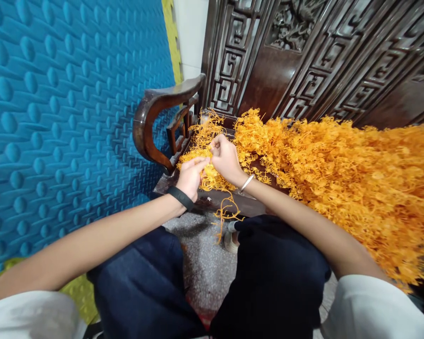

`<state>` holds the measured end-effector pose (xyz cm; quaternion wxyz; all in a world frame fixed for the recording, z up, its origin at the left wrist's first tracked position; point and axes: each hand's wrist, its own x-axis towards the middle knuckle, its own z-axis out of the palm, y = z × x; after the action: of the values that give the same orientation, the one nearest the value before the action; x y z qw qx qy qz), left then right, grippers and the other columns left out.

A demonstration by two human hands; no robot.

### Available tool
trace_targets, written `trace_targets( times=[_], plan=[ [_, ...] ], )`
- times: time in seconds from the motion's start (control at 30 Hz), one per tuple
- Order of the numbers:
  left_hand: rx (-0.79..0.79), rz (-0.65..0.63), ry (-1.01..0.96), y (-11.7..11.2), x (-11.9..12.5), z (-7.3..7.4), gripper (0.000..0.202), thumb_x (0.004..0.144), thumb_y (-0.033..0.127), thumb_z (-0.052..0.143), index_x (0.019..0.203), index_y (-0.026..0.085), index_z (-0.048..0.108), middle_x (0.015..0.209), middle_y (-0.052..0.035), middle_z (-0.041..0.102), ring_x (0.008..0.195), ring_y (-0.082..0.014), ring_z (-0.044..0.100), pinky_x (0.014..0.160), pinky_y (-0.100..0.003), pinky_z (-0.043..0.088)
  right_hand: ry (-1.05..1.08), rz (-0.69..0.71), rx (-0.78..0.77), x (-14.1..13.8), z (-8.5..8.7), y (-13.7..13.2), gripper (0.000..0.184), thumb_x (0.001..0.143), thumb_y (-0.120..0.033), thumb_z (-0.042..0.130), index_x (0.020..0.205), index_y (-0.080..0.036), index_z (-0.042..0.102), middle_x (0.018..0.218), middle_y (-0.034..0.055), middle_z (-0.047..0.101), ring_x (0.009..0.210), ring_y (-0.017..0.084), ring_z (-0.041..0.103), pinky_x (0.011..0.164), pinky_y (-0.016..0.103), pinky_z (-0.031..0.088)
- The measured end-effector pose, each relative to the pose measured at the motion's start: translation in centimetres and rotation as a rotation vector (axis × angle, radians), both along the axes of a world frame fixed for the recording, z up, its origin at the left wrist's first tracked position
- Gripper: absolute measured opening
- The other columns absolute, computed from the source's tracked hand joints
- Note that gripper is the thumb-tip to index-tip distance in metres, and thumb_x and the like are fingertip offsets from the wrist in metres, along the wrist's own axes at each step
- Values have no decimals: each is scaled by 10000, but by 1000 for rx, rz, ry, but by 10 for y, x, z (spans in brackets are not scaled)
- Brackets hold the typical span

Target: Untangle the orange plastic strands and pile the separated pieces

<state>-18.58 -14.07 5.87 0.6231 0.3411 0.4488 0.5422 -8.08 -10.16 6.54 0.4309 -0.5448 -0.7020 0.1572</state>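
My left hand (191, 176), with a black band on the wrist, is closed in a pinch on thin orange plastic sprigs (201, 160). Just to its right my right hand (226, 157), with a silver bangle on the wrist, is closed on the same small bunch of sprigs. Both hands work over the left end of a dark wooden bench (212, 200). A few orange strands (228, 212) hang down over the bench's front edge. A big heap of the same orange sprigs (356, 174) covers the bench to the right.
A curved wooden armrest (151, 117) stands just left of my hands. The carved dark backrest (304, 52) rises behind. A blue padded wall (67, 117) fills the left. My knees in dark trousers (268, 273) are below, over speckled grey floor (205, 263).
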Motion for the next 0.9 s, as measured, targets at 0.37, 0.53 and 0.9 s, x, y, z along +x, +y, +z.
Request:
trace_targets(
  times=[0.37, 0.53, 0.9],
  plan=[
    [-7, 59, -19, 3, -3, -1, 96, 615, 139, 602, 551, 146, 530, 441, 69, 430, 372, -36, 340, 387, -184, 220, 113, -53, -98, -14, -1, 12, 220, 605, 9, 393, 621, -208, 364, 612, -24, 452, 590, 118, 412, 592, 267, 321],
    [-1, 74, -13, 9, -8, -1, 95, 606, 139, 596, 541, 148, 528, 423, 76, 416, 368, -38, 335, 401, -184, 252, 127, -81, -128, -25, -7, 16, 212, 605, 1, 406, 601, -209, 379, 611, -24, 468, 601, 130, 431, 613, 272, 345],
    [-82, -282, 83, -55, -4, -26, 247, 588, 301, 719, 512, 148, 540, 402, 68, 390, 378, -42, 309, 421, -202, 213, 219, -388, -150, 25, -17, 60, 89, 728, -108, 455, 673, -177, 469, 695, 18, 534, 702, 137, 503, 729, 296, 409]
  ],
)
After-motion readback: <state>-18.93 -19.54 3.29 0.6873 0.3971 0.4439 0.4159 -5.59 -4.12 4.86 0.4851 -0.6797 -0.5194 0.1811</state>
